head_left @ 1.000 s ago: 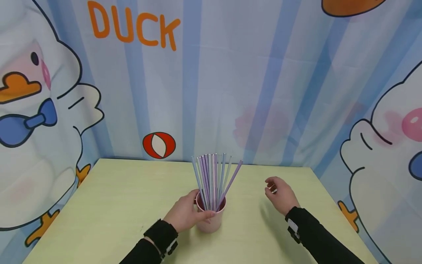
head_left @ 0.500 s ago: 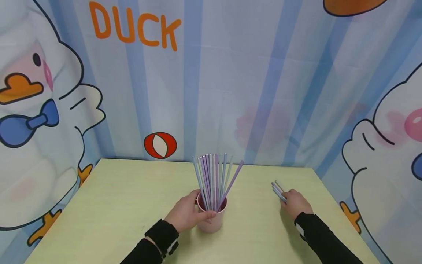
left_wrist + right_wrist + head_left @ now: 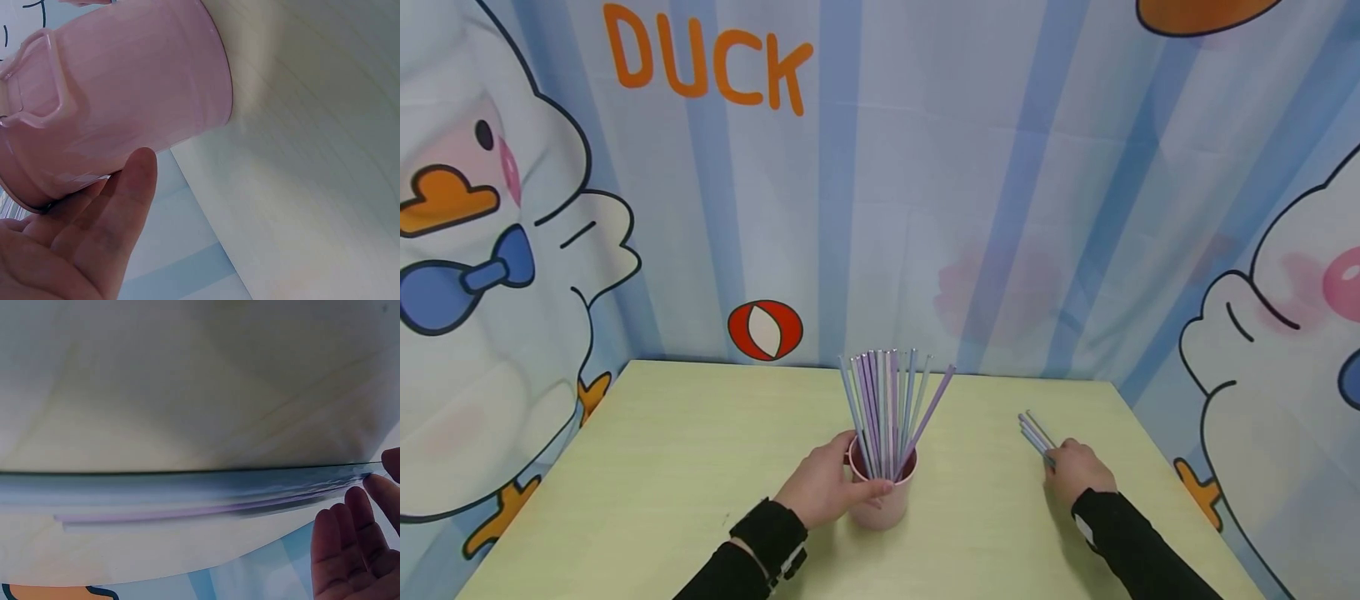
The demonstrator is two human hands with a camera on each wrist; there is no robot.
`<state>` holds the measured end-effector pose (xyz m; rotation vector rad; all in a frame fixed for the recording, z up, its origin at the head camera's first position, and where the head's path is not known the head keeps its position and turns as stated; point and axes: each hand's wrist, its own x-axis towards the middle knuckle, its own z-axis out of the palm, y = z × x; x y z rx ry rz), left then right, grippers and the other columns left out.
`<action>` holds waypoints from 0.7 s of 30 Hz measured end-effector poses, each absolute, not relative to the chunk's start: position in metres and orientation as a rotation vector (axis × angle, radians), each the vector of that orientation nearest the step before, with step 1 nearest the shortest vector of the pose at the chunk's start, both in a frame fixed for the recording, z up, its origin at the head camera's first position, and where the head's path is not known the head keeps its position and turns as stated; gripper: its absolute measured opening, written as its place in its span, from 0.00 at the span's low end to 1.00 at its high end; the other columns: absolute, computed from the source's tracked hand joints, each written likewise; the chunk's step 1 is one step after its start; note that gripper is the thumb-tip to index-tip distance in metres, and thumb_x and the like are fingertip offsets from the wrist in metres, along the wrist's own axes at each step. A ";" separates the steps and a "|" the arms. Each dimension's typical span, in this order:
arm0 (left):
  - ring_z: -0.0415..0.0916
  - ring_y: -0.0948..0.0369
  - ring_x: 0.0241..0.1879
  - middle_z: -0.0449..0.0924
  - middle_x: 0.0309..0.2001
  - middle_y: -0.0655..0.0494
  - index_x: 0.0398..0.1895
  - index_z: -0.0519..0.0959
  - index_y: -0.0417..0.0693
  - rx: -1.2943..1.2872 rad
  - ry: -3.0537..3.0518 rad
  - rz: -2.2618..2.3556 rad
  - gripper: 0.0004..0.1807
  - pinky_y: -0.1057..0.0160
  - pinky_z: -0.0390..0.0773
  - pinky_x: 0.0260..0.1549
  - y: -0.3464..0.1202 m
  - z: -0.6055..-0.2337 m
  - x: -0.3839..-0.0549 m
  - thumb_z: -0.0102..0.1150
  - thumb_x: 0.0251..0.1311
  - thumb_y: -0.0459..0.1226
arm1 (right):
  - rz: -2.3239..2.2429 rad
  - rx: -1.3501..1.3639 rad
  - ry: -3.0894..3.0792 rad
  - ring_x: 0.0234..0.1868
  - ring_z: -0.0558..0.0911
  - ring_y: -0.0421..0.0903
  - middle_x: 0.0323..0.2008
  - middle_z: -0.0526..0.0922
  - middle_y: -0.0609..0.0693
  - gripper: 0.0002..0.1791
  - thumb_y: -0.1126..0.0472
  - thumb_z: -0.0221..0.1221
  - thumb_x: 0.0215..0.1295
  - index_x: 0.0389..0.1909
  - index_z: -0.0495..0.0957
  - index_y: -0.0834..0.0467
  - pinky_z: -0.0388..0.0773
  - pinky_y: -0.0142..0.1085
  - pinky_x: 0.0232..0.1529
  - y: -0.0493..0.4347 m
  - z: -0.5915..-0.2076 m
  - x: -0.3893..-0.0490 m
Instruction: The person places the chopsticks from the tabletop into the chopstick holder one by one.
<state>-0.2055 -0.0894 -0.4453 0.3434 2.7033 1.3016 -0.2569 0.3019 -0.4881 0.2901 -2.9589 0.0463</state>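
Observation:
A pink mug [image 3: 882, 510] stands on the table near the middle, filled with upright purple, blue and clear straws [image 3: 892, 408]. My left hand [image 3: 822, 485] holds the mug from the left, thumb across its front below the rim and fingers behind. In the left wrist view the mug's handle [image 3: 53, 81] shows, with fingertips against the wall. To the right, my right hand [image 3: 1081, 475] pinches the near ends of several more straws [image 3: 1033, 435], low over the table. The right wrist view shows these straws [image 3: 156, 495] running long to the left from the thumb and forefinger.
The pale yellow table [image 3: 715, 425] ends at the back against a blue striped curtain [image 3: 910, 208] with duck drawings and the word DUCK. Open tabletop lies between the mug and the right hand.
My right hand has moved right and slightly toward me, and straws now show at its fingertips. Over the last half second it has barely shifted. The left hand and mug stay put.

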 end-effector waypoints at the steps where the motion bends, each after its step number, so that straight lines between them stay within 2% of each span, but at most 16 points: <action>1: 0.74 0.52 0.55 0.75 0.61 0.49 0.69 0.65 0.47 0.341 2.702 1.302 0.54 0.39 0.71 0.57 -0.089 -0.445 -0.205 0.68 0.40 0.65 | 0.049 0.290 -2.958 0.29 0.78 0.53 0.30 0.76 0.58 0.11 0.65 0.63 0.60 0.43 0.85 0.62 0.80 0.47 0.31 0.302 -0.488 -0.256; 13: 0.74 0.52 0.53 0.76 0.61 0.49 0.70 0.65 0.46 0.350 2.710 1.295 0.54 0.41 0.73 0.56 -0.090 -0.446 -0.206 0.69 0.41 0.64 | 0.126 0.332 -2.932 0.29 0.79 0.53 0.30 0.78 0.57 0.08 0.65 0.65 0.58 0.38 0.86 0.62 0.81 0.49 0.33 0.294 -0.493 -0.259; 21: 0.74 0.52 0.55 0.75 0.61 0.50 0.70 0.65 0.48 0.334 2.701 1.306 0.54 0.40 0.72 0.57 -0.089 -0.446 -0.206 0.68 0.40 0.65 | 0.240 0.328 -2.952 0.35 0.82 0.55 0.30 0.83 0.54 0.06 0.67 0.66 0.56 0.36 0.84 0.60 0.81 0.50 0.39 0.278 -0.489 -0.254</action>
